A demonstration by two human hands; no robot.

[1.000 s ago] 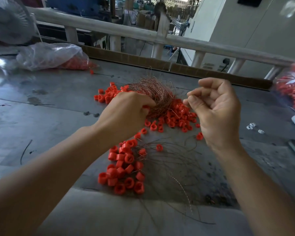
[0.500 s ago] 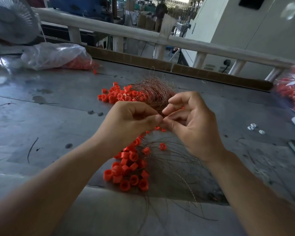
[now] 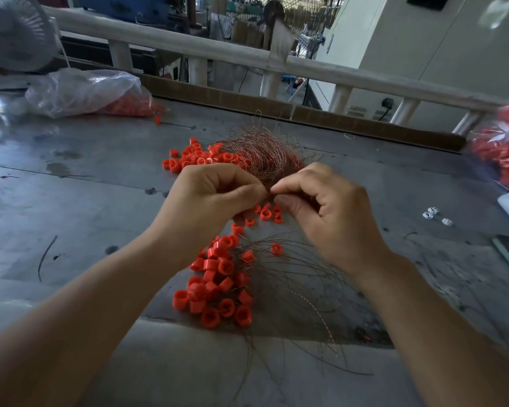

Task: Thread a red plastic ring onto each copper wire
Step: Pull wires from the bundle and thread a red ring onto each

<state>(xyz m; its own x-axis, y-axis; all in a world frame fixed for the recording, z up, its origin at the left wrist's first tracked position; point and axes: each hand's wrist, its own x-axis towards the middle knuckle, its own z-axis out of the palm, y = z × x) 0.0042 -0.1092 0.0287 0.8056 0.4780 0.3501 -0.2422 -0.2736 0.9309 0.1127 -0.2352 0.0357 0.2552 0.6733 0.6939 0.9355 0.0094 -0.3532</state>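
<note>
Head view: the left hand (image 3: pixel 215 198) and right hand (image 3: pixel 326 212) meet fingertip to fingertip above the scuffed grey metal table (image 3: pixel 71 201), thumbs and forefingers pinched and the other fingers curled. Whether a ring or wire sits in either pinch cannot be told. Just behind them lies a tangled bundle of thin copper wires (image 3: pixel 265 151) among scattered short red plastic rings (image 3: pixel 188 160). Below the hands, a nearer heap of red rings (image 3: pixel 215 289) lies beside loose fanned-out wires (image 3: pixel 294 277). A clear plastic bag of red rings (image 3: pixel 83 92) lies far left.
</note>
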